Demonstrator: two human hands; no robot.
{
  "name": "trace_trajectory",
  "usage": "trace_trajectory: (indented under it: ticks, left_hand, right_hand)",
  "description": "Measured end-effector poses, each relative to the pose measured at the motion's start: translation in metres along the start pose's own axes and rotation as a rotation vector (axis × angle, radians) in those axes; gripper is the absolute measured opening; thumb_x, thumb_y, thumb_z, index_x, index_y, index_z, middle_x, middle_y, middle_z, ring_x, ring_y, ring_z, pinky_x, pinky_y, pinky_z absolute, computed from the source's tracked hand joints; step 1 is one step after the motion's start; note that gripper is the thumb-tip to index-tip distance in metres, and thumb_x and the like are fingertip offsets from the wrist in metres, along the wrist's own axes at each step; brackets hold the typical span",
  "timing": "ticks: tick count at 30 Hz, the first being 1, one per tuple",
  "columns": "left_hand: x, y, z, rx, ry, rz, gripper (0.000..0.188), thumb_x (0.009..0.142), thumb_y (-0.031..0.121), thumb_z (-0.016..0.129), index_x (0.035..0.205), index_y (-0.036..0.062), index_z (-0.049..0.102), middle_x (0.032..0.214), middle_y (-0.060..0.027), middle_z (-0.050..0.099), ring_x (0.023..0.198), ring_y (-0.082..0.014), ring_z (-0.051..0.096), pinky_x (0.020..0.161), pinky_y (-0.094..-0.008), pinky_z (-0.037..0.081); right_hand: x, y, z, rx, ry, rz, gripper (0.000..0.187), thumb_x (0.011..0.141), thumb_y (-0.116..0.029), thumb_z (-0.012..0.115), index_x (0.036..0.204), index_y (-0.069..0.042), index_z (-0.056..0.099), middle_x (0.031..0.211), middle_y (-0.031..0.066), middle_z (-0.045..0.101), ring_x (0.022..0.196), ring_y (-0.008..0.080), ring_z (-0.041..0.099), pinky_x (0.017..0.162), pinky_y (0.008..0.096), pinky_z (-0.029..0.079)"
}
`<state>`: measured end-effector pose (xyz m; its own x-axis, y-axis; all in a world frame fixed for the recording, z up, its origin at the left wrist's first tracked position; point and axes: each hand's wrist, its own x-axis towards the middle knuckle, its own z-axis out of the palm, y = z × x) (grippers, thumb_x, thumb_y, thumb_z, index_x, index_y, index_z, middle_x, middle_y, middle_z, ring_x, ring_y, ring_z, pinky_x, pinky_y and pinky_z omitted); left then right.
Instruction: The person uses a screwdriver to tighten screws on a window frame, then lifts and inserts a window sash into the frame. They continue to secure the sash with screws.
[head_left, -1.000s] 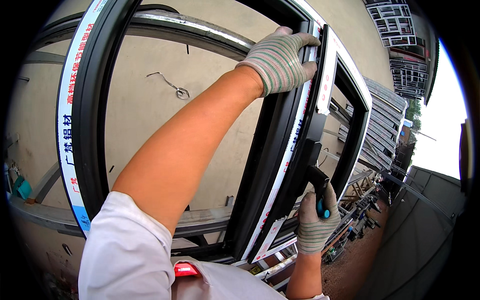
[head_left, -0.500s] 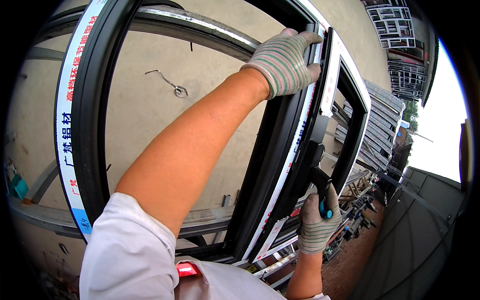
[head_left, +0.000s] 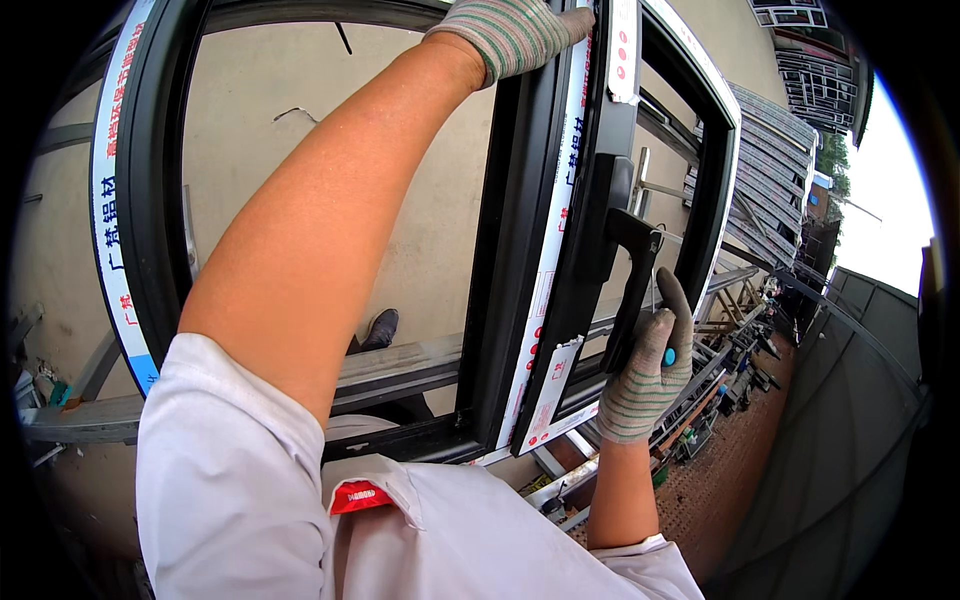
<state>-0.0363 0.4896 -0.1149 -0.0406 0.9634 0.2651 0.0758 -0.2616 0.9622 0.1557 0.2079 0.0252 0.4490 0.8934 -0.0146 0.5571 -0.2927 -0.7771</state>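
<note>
A black window frame (head_left: pixel 517 250) with white protective film on its edges stands before me. My left hand (head_left: pixel 505 38), in a striped knit glove, grips its upright near the top of the view. The thumb shows there; the other fingers are partly cut off. On the sash beside that upright sits a black lever handle (head_left: pixel 636 270) pointing down. My right hand (head_left: pixel 645 385), gloved alike, is closed round a hand tool with a round teal end (head_left: pixel 670 357), next to the lever's lower end. Its index finger stretches upward; most of the tool is hidden in the palm.
Metal rails (head_left: pixel 395 378) cross behind and below the frame. Stacked aluminium profiles (head_left: pixel 765 165) lie at the far right, with frames leaning beyond. Assorted hardware (head_left: pixel 715 395) lines the ground beside a grey wall (head_left: pixel 830 430). A shoe (head_left: pixel 381 328) shows through the opening.
The frame, lever and left hand now appear higher and further left in the view. My right hand has come down from the lever's upper part to beside its lower end, index finger now straightened.
</note>
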Motion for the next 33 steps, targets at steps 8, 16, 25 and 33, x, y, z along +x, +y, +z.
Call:
trace_trajectory:
  ticks: [8, 16, 25, 33]
  left_hand:
    - [-0.063, 0.037, 0.005, 0.257, -0.055, -0.053, 0.076, 0.088, 0.031, 0.079, 0.147, -0.0098, 0.052, 0.137, -0.0321, 0.065, 0.127, -0.0393, 0.066, 0.112, -0.0396, 0.050]
    - [-0.183, 0.093, -0.004, 0.535, -0.157, -0.245, 0.079, 0.088, 0.042, 0.080, 0.154, 0.0087, 0.053, 0.130, -0.0213, 0.064, 0.112, -0.0325, 0.068, 0.100, -0.0456, 0.057]
    - [-0.338, 0.188, 0.002, 0.301, -0.185, -0.558, 0.063, 0.098, 0.023, 0.073, 0.153, 0.0000, 0.051, 0.140, -0.0233, 0.061, 0.125, -0.0328, 0.063, 0.106, -0.0432, 0.052]
    - [-0.401, 0.200, 0.011, 0.518, -0.061, -0.220, 0.052, 0.093, 0.018, 0.074, 0.139, -0.0039, 0.061, 0.129, -0.0235, 0.066, 0.115, -0.0396, 0.067, 0.101, -0.0460, 0.054]
  right_hand:
    - [-0.043, 0.063, -0.067, -0.425, -0.344, -0.080, 0.024, 0.104, -0.002, 0.057, 0.124, -0.001, 0.071, 0.089, 0.0111, 0.069, 0.077, 0.0191, 0.065, 0.076, 0.0312, 0.054]
    - [-0.042, 0.082, -0.090, -0.464, -0.706, -0.307, 0.021, 0.098, -0.008, 0.060, 0.113, -0.002, 0.072, 0.092, 0.0228, 0.074, 0.089, 0.0399, 0.073, 0.083, 0.0467, 0.057]
    - [-0.038, 0.087, -0.089, -0.371, -0.799, -0.251, 0.024, 0.100, -0.013, 0.059, 0.114, 0.000, 0.073, 0.091, 0.0249, 0.074, 0.081, 0.0378, 0.075, 0.079, 0.0420, 0.059]
    - [-0.041, 0.083, -0.103, -0.313, -0.734, -0.207, 0.026, 0.099, -0.010, 0.060, 0.117, 0.001, 0.076, 0.085, 0.0146, 0.075, 0.076, 0.0152, 0.069, 0.076, 0.0321, 0.057]
